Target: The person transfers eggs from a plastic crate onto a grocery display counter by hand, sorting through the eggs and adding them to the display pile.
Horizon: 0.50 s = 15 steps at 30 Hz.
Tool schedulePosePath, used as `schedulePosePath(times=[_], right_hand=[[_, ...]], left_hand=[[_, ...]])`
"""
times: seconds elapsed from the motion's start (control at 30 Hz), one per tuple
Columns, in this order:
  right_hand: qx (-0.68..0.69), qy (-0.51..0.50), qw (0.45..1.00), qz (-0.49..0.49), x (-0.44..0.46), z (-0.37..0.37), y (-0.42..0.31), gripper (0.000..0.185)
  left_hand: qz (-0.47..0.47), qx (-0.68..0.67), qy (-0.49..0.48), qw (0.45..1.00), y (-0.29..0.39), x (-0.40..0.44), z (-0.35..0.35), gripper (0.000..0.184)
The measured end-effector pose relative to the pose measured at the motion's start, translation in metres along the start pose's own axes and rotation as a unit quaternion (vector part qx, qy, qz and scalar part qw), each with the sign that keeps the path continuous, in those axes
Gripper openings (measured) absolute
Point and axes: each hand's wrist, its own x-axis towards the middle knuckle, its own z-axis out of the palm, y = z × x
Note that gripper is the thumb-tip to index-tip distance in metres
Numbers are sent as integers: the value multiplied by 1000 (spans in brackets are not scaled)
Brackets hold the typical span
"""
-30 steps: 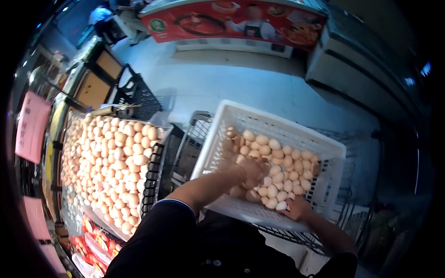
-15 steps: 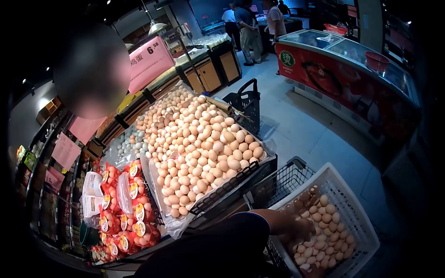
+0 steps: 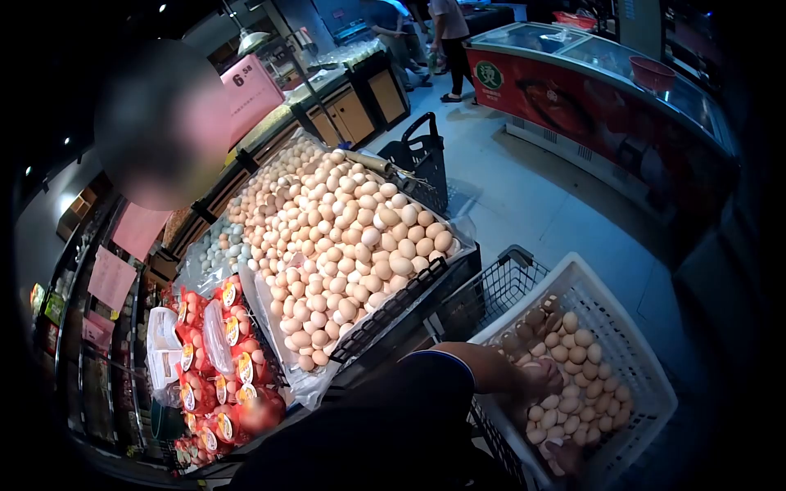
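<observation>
A white plastic crate (image 3: 647, 368) at the lower right holds many brown eggs (image 3: 577, 356). Inside it, my left hand (image 3: 536, 380) is over the eggs on the crate's left side, its fingers curled and partly in shadow; whether an egg is in them is not clear. My right hand (image 3: 565, 454) is at the crate's near end, touching or beside a pale egg, with its fingers partly hidden. Left of the crate, a large heap of eggs (image 3: 352, 254) lies on a plastic-lined display stand.
A wire cart (image 3: 508, 286) stands under and beside the crate. Behind the heap is a black basket (image 3: 422, 159). Red net bags of eggs (image 3: 196, 360) lie at the lower left. A red-sided freezer (image 3: 573, 106) and people (image 3: 449, 41) are farther back.
The view has swung left, bringing the egg heap to the middle and the crate to the lower right. Both hands remain in the crate. People in the background have shifted.
</observation>
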Motion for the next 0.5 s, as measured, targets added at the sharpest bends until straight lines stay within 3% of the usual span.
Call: schedulePosePath(times=[0.03, 0.1, 0.13, 0.17, 0.2, 0.27, 0.3, 0.37, 0.5], right_hand=[[19, 25, 997, -65, 1, -5, 10, 43], [312, -24, 943, -108, -30, -2, -37, 48], [456, -30, 881, -124, -52, 0, -60, 51], [567, -150, 803, -112, -59, -8, -61, 54], [650, -261, 710, -69, -65, -16, -62, 58], [707, -221, 666, -87, -76, -13, -86, 63], [732, -210, 641, -97, -78, -12, -87, 62], [710, -194, 663, -136, -78, -13, -91, 65], [735, -240, 612, -165, -85, -16, -103, 66]], left_hand=[[-46, 66, 77, 994, 14, 8, 43, 64], [-51, 35, 122, 991, 25, 15, 79, 55], [-12, -44, 60, 997, 21, 13, 74, 55], [40, -121, 1, 992, 10, 8, 66, 55], [62, -93, 81, 990, 0, 4, 60, 53], [86, -23, 245, 966, -17, -3, 48, 48], [63, -10, 264, 963, -14, -3, 62, 41], [90, -46, 269, 958, -26, -3, 47, 35], [75, -101, 180, 976, -24, -9, 42, 34]])
